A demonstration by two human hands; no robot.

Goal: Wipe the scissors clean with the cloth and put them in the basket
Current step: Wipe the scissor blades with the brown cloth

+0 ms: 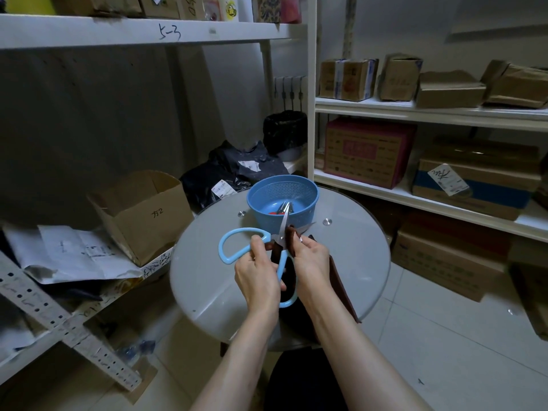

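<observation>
Left hand (257,277) curled around blue-handled scissors (226,249) near the pivot, right hand (312,259) pinching brown cloth (342,287) over one blade, blue basket (267,222) at the tabletop's (360,256) far edge

A round glass-topped table (355,262) with small metal studs stands on a pale tiled floor (444,336). Past its right edge, white metal shelving (415,112) carries battered brown cardboard boxes (347,80) on the upper board. Below them sit a maroon-printed carton (367,152) and a blue-banded carton (474,188). Beyond the far edge lie black plastic parcel bags (237,170) with white labels, in front of a grey wall (89,114). Off the left edge, a low shelf holds an open cardboard box (142,215), crumpled white paper sheets (83,253) and a white perforated metal strip (59,318). A high white shelf board (118,31) with handwritten marks runs overhead. The light is dim and even.
</observation>
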